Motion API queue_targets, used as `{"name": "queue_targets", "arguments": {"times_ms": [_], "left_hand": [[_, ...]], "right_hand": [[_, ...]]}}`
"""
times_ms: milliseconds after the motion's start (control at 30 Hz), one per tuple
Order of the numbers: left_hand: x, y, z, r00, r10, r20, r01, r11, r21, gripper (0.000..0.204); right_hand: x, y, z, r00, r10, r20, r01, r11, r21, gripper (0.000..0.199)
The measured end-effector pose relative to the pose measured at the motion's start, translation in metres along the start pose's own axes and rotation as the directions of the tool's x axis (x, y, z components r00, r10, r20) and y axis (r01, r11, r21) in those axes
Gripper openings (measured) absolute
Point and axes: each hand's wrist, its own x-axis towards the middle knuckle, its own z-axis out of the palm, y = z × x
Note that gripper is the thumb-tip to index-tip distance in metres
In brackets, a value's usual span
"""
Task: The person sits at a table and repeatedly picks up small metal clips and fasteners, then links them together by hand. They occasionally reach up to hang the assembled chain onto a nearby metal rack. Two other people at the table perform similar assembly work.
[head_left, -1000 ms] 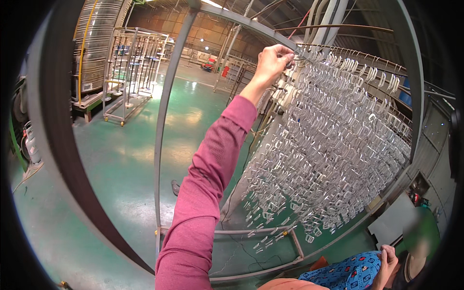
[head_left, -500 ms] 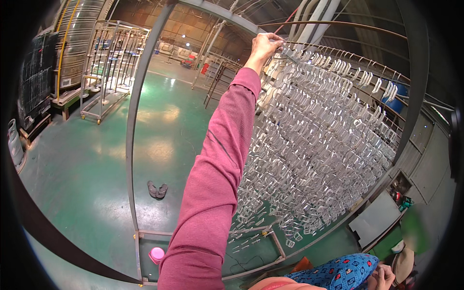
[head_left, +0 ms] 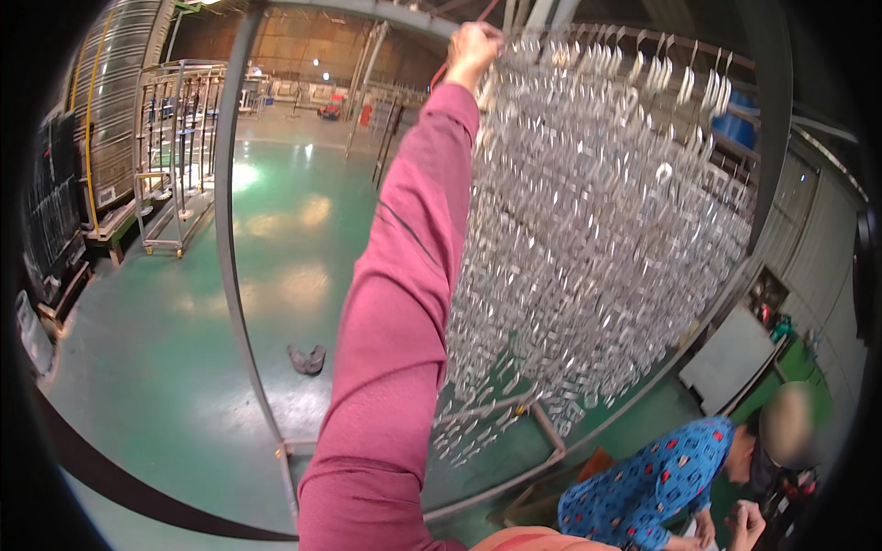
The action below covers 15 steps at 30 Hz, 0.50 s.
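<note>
Left hand [head_left: 473,48] raised, fingers curled, seemingly gripping top rail of rack [head_left: 597,230] hung with shiny metal pieces.

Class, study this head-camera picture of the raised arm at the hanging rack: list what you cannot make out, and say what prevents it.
1. Whether the raised hand grips a hook or only touches the rack: the fingers merge into the small metal parts.
2. The person's other hand: out of view.
3. The shape of any single metal part: too small, too crowded.
4. What the co-worker in blue handles: cut off by the lower edge.
5. The dark object on the floor: too small to identify.
</note>
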Motion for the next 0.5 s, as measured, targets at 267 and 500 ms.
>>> {"name": "queue_targets", "arguments": {"times_ms": [267,500], "left_hand": [[-0.043,0.017,-0.123,0.979,0.191,0.075,-0.188,0.981,-0.050,0.025],[-0.337,0.098,-0.221,0.853,0.512,0.106,0.128,-0.007,-0.992,0.022]], "right_hand": [[0.003,0.009,0.029,0.998,0.024,0.059,-0.027,0.999,0.040,0.031],[-0.027,0.125,-0.077,0.935,0.099,-0.341,-0.051,0.988,0.147,0.042]]}}
